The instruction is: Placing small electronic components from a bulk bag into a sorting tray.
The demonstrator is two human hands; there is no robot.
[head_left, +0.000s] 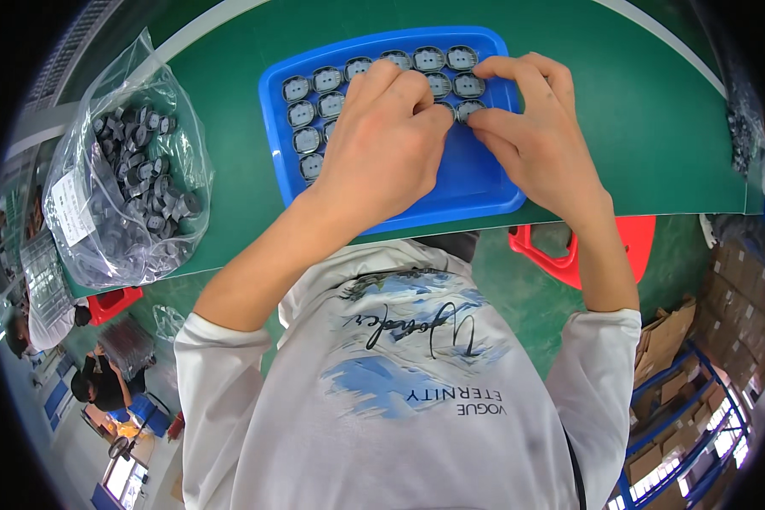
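Observation:
A blue tray (476, 195) holds rows of small rounded grey plastic parts (428, 59) on the green table. My left hand (382, 144) reaches over the tray, fingers curled inward and tips down among the parts. It covers several of them, and whatever its fingers hold is hidden. At the right end of the rows, my right hand (540, 136) has thumb and index finger apart. Its thumb touches a grey plastic part (469, 110), while the index fingertip is beside a part (468, 85) in the row beyond.
Left of the tray, a clear plastic bag (132, 183) with a white label holds many loose grey parts. The green table (646, 127) has a curved pale far edge. A red stool (603, 246) stands below its near edge. Cardboard boxes and blue shelving (684, 408) are behind at right.

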